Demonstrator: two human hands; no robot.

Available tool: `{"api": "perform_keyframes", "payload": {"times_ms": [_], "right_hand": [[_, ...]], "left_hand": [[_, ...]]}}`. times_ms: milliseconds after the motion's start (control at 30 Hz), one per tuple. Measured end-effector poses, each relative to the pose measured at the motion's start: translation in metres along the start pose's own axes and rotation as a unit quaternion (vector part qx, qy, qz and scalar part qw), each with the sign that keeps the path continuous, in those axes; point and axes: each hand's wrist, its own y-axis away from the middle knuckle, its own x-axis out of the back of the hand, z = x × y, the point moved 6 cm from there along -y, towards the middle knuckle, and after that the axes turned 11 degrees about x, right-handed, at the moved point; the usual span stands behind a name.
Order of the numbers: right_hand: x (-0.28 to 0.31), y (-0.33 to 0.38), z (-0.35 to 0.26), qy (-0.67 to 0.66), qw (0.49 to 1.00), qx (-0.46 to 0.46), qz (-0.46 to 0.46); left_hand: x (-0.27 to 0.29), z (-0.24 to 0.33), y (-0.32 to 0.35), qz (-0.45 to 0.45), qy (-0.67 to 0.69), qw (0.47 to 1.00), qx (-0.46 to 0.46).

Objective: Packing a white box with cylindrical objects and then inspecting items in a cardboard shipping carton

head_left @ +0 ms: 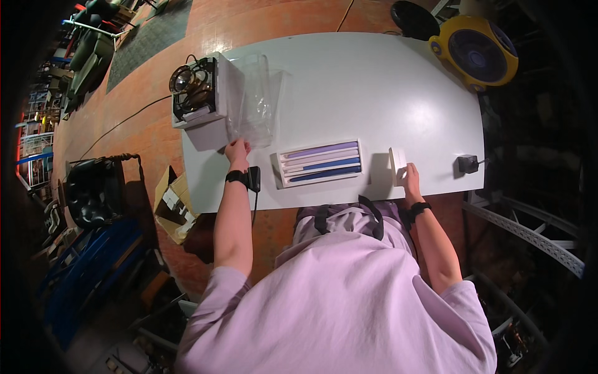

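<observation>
My left hand [237,153] is closed at the near edge of a clear plastic sleeve-like packaging [254,103], pinching its lower left corner. Upright on the table, a narrow white box [397,166] is gripped from its right side by my right hand [410,182]. Between my hands lies an open white tray [280,169]. Several slim pens sit in it in a row: a purple pen [321,149] at the far side, pale ones in the middle, and a dark blue pen [326,174] nearest me.
A white box [220,87] with coiled dark cables [194,87] stands on the white table [349,81] at the far left. By my left wrist is a black device [253,179] with a cord. A small black cube [467,164] sits right; a yellow-purple stool [476,53] stands beyond the corner.
</observation>
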Motion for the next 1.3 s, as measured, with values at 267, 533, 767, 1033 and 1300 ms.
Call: {"api": "perform_keyframes", "payload": {"times_ms": [267, 533, 767, 1033, 1300], "right_hand": [[-0.016, -0.004, -0.006, -0.035, 0.999, 0.013, -0.038], [-0.034, -0.005, -0.024, -0.098, 0.994, -0.002, -0.048], [-0.078, 0.009, -0.042, -0.027, 0.983, 0.049, -0.174], [-0.104, 0.023, -0.068, 0.036, 0.965, 0.107, -0.236], [-0.093, 0.041, -0.064, 0.059, 0.96, 0.085, -0.258]], "left_hand": [[0.002, 0.033, 0.143, -0.036, -0.172, 0.912, -0.371], [-0.01, -0.067, 0.197, -0.082, -0.443, 0.696, -0.559], [-0.006, -0.119, 0.167, -0.082, -0.497, 0.708, -0.495], [-0.015, -0.105, 0.172, -0.119, -0.532, 0.73, -0.413], [-0.026, -0.107, 0.182, -0.132, -0.438, 0.808, -0.373]]}}
